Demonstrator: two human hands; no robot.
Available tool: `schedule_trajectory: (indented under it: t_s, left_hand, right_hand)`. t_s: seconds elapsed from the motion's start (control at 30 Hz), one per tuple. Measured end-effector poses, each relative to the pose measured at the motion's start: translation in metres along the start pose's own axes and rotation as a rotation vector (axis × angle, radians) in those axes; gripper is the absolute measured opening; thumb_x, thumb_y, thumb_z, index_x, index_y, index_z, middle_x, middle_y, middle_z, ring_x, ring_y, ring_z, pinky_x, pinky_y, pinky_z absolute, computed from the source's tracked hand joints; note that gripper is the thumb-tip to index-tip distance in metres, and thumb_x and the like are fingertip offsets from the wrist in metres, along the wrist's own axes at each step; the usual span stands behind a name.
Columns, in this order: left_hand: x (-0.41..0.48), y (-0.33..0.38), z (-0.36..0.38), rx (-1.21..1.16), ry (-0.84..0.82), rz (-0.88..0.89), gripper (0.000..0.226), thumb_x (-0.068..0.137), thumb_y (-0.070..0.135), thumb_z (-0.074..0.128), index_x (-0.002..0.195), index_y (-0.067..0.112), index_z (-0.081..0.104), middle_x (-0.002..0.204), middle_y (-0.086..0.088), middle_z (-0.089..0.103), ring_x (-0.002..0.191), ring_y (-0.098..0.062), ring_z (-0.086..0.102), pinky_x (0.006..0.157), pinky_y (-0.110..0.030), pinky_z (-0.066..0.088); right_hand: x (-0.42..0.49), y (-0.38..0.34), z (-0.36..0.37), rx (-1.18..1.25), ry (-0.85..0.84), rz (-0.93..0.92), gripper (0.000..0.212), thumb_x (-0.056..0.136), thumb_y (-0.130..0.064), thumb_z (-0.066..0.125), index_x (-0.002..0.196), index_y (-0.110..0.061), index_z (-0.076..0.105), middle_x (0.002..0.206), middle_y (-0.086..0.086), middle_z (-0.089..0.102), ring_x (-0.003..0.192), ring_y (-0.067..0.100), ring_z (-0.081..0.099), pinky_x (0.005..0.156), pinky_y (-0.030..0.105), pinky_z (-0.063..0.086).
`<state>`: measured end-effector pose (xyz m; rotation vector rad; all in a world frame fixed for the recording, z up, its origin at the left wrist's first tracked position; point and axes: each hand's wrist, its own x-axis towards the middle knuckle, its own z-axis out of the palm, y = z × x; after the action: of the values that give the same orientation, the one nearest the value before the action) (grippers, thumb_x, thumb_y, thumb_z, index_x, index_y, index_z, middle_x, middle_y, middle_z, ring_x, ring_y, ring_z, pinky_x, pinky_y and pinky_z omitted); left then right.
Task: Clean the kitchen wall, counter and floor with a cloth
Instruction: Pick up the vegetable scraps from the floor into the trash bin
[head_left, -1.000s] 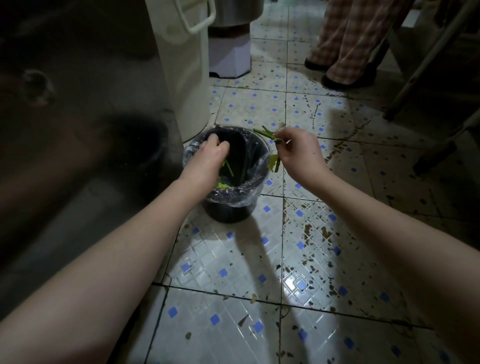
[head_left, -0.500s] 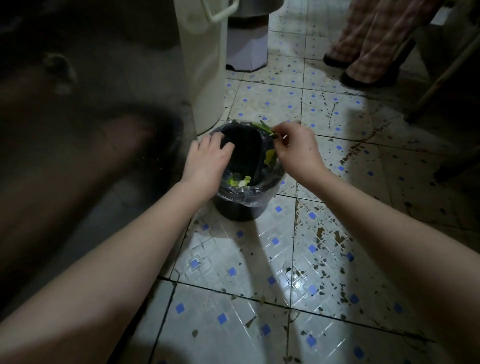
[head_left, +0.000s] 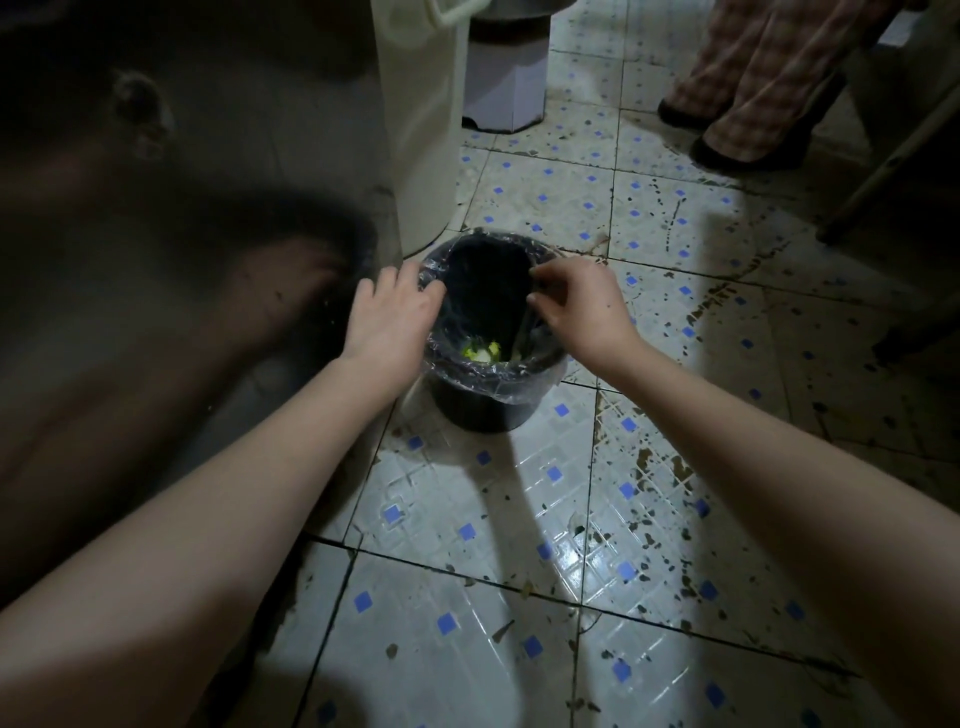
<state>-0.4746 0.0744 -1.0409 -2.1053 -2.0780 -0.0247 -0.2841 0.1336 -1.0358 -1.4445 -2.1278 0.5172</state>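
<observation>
The floor (head_left: 467, 649) is of pale glossy tiles with small blue squares. It is spotted with dark brown dirt, most of all to the right of my right hand (head_left: 582, 306). The room is dim, and one bright reflection lies on the tiles nearer to me than this hand. Left of my left hand (head_left: 389, 317) there is a dark shiny panel (head_left: 156, 234). Beyond this hand stands a tall cream container (head_left: 421, 130) with a handle. Far beyond my right hand stands a person in checked trousers (head_left: 769, 67) and dark shoes.
</observation>
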Motion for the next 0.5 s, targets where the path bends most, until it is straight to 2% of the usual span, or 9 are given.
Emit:
schedule_trajectory:
  t_s: [0.13, 0.3, 0.4, 0.5]
  left_hand:
    - [0.000, 0.006, -0.002, 0.000, 0.011, 0.010, 0.055, 0.080, 0.008, 0.067, 0.129, 0.017, 0.046, 0.135, -0.014, 0.040, 0.119, -0.034, 0.042, 0.093, -0.043, 0.037]
    - [-0.001, 0.027, -0.009, -0.023, 0.008, 0.066, 0.059, 0.080, 0.003, 0.063, 0.134, 0.016, 0.042, 0.143, -0.013, 0.033, 0.128, -0.033, 0.035, 0.098, -0.042, 0.033]
    - [-0.001, 0.042, -0.013, -0.029, 0.011, 0.107, 0.060, 0.077, 0.000, 0.064, 0.132, 0.015, 0.043, 0.143, -0.013, 0.033, 0.128, -0.033, 0.036, 0.101, -0.043, 0.032]
    - [-0.003, 0.059, -0.016, -0.040, 0.016, 0.154, 0.057, 0.078, 0.001, 0.063, 0.129, 0.016, 0.045, 0.142, -0.012, 0.034, 0.125, -0.032, 0.038, 0.097, -0.042, 0.033]
  right_hand:
    - [-0.008, 0.005, -0.005, -0.121, -0.040, -0.039, 0.032, 0.087, -0.017, 0.062, 0.119, -0.013, 0.063, 0.112, 0.007, 0.064, 0.103, 0.023, 0.059, 0.090, 0.040, 0.050]
    - [-0.024, 0.015, -0.015, -0.256, -0.068, -0.049, 0.030, 0.092, -0.017, 0.056, 0.122, -0.013, 0.060, 0.116, 0.007, 0.059, 0.110, 0.025, 0.051, 0.088, 0.038, 0.045]
    - [-0.034, 0.026, -0.023, -0.323, -0.059, -0.059, 0.029, 0.093, -0.020, 0.053, 0.121, -0.016, 0.061, 0.116, 0.006, 0.060, 0.108, 0.024, 0.050, 0.089, 0.036, 0.043]
    - [-0.048, 0.040, -0.028, -0.384, -0.090, -0.056, 0.032, 0.092, -0.020, 0.055, 0.123, -0.018, 0.058, 0.119, 0.006, 0.059, 0.110, 0.025, 0.049, 0.093, 0.037, 0.040]
